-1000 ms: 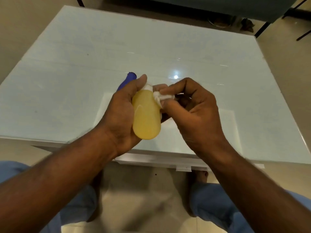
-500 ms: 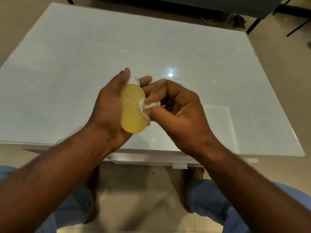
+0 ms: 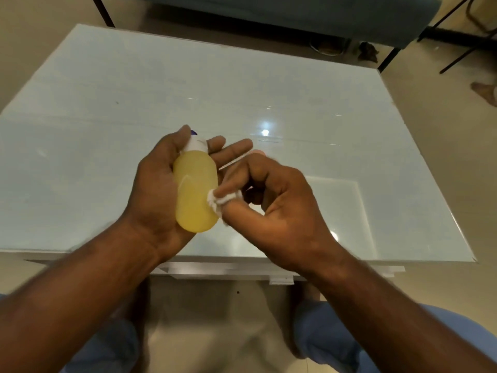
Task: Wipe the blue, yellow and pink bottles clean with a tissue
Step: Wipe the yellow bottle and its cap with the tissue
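My left hand (image 3: pixel 154 189) cradles the yellow bottle (image 3: pixel 195 191), which has a white cap pointing away from me, over the near edge of the table. My right hand (image 3: pixel 274 205) pinches a small wad of white tissue (image 3: pixel 219 201) against the bottle's lower right side. A sliver of the blue bottle (image 3: pixel 193 132) shows just behind my left thumb; the rest is hidden. A pink patch, probably the pink bottle (image 3: pixel 258 152), peeks out behind my right fingers.
The pale glass table (image 3: pixel 107 117) spreads wide to the left, right and far side. A dark sofa (image 3: pixel 295 14) and black metal legs (image 3: pixel 387 59) stand beyond the table's far edge. My knees in blue trousers (image 3: pixel 349 343) sit below.
The tissue has slid from the bottle's neck down to its lower side. My left fingers have opened out under the bottle, and the blue bottle has become mostly hidden.
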